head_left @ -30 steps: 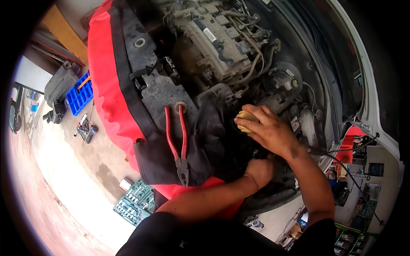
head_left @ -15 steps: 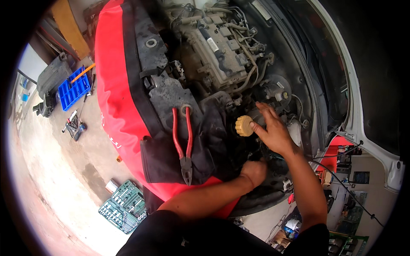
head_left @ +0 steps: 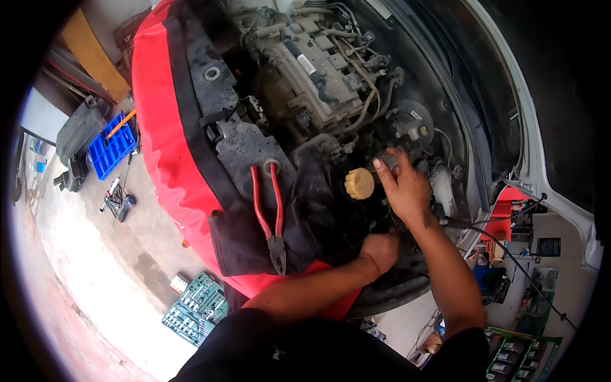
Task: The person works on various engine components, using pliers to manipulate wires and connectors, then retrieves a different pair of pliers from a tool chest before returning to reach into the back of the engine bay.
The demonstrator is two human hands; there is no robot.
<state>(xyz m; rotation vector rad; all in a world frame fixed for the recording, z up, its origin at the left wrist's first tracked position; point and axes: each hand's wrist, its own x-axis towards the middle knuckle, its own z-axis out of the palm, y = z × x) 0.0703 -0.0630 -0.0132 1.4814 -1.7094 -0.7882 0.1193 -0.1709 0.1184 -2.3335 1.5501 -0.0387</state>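
Down in the dusty engine bay, my left hand (head_left: 380,250) is closed in a fist; whatever lies in its fingers is hidden. Just above it, my right hand (head_left: 408,192) is open, its thumb raised and apart from the fingers. A yellowish ribbed round cap (head_left: 359,183) sits just left of the right thumb, with a small gap between them. Red-handled pliers (head_left: 272,219) rest on the black edge of the fender cover, jaws toward me. Beyond my hands stands the engine (head_left: 315,76) with its hoses and wiring.
A red and black fender cover (head_left: 167,140) drapes over the car's front. On the floor at left are a blue divided tray (head_left: 112,149), a few tools (head_left: 119,202) and an open green socket set (head_left: 197,309). The windshield edge (head_left: 515,114) curves along the right.
My right hand has come off the yellow cap; its thumb has lifted away. My left fist stays low in the same spot. The whole view has shifted slightly.
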